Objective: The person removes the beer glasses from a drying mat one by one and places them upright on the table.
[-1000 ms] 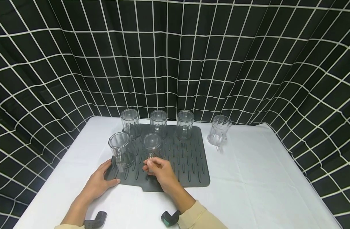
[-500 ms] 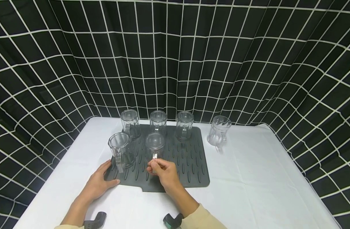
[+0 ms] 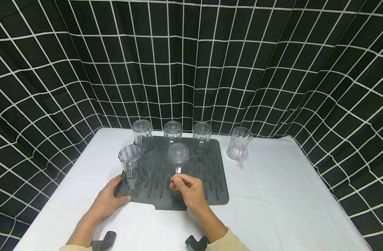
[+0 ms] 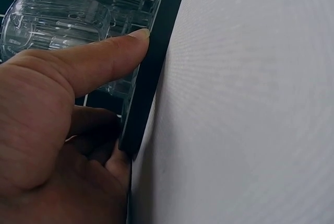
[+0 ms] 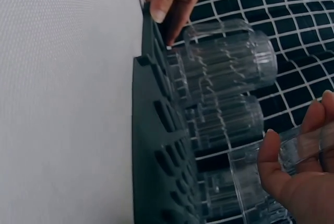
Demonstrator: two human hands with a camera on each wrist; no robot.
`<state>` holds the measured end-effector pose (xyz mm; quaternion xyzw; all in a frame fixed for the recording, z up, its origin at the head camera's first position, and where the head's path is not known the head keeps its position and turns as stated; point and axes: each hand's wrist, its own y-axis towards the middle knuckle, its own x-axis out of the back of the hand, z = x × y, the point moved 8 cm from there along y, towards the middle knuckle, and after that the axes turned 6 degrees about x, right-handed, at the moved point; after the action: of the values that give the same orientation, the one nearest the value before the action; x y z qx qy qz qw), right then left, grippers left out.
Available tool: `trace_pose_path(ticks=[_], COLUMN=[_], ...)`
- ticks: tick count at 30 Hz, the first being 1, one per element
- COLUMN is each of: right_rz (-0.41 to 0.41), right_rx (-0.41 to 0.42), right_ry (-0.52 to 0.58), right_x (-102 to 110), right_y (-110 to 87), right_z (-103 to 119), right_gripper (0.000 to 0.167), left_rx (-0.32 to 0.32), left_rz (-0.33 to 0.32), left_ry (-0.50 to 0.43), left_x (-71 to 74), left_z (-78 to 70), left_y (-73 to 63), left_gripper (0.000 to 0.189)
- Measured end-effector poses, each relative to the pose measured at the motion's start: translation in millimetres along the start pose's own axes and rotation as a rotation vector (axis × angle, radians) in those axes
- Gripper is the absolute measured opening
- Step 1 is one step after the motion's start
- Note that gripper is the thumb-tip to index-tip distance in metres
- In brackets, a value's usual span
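Observation:
My right hand (image 3: 188, 190) pinches the handle of a clear glass mug (image 3: 179, 157). The mug hangs base up over the dark grey ribbed drying mat (image 3: 213, 184). In the right wrist view a gap shows between the mug's rim and the mat (image 5: 143, 140). My left hand (image 3: 107, 200) rests at the mat's front left corner, its thumb on the front edge and its fingers along the left side. Just beyond those fingers another glass mug (image 3: 132, 164) stands on the mat, handle toward me.
Three glass mugs stand along the mat's back edge: one at left (image 3: 142, 136), a middle mug (image 3: 173, 133) and one at right (image 3: 202, 136). A separate glass mug (image 3: 240, 143) stands on the white tablecloth (image 3: 291, 195), right of the mat. A black gridded curtain (image 3: 191, 69) surrounds the table.
My right hand has carried the mug to the right and up, toward the middle of the mat. The left hand and the other mugs have stayed in place.

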<state>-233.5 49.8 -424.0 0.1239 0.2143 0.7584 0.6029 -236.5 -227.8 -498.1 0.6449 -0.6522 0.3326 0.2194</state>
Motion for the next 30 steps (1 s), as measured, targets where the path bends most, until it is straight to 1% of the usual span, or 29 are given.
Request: trace_pose_path(ticks=[5,9,13,21,30], right_rz=[-0.036,-0.054,-0.076,-0.105,-0.131], right_rx=[-0.002,0.037,0.083,0.122,0.194], right_ry=[0.022,0.024,-0.004,-0.044,-0.115], right_x=[10.3,17.5,24.7,36.1,49.6], right_y=[-1.7,-2.5,-3.2,-4.8,-9.3], right_z=[6.1,13.3,21.2,31.2,43.9], right_gripper=[0.018,0.016,0.015,0.015,0.009], left_rx=[-0.008,-0.009,-0.012,-0.007,-0.002], left_rz=[-0.009,-0.015,-0.019,-0.015,-0.012], left_ry=[0.013,0.020,0.025,0.022,0.019], left_x=[2.1,2.6,2.5,2.1,0.3], left_z=[-0.4,-0.5,-1.3,-1.2,-2.1], left_y=[1.1,1.0,0.9,2.3,0.5], left_gripper=[0.092,0.091,0.091,0.092,0.092])
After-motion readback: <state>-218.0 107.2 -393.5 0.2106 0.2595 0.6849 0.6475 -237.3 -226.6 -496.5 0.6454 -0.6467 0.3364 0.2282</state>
